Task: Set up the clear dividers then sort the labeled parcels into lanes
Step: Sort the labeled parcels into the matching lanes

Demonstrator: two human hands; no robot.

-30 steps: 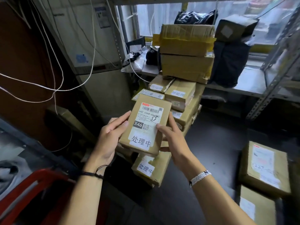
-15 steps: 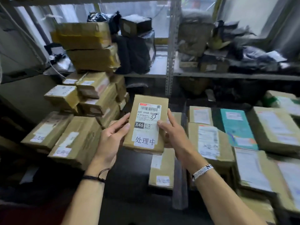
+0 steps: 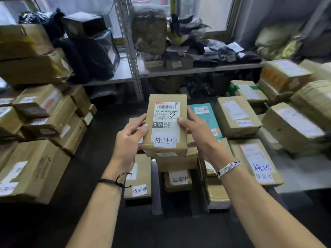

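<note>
sorting step, 1 parcel in hand. the small brown cardboard parcel (image 3: 165, 126), bearing a white shipping label marked x46 and a white sticker reading 处理中, is held label-up in the air between both hands, above the middle lane; its lower edge overlaps the plain brown box (image 3: 177, 161) beneath it in view, and whether the 2 touch cannot be told. the left hand (image 3: 128, 142) is clamped on the parcel's left edge, thumb on the face and fingers wrapped behind; the right hand (image 3: 201, 138) is clamped on the right edge in the same way. the pale translucent divider strip (image 3: 156, 187) stands upright between the left lane, where a brown box stickered 待处理 (image 3: 138, 178) lies, and the middle lane, where a brown box stickered 处理中 (image 3: 179, 179) lies lower down. probable faults: (1) misfiling, since the 2 neighbouring stickers share 2 characters and the lanes sit just beside each other; (2) a divider knocked askew, because the strip is thin, hard to see and near the parcel's way down; (3) a slide off the pile, as the middle lane already appears stacked and the parcel would land high; (4) a drop, if 1 hand releases early while the grip bears on the edges only.
</note>
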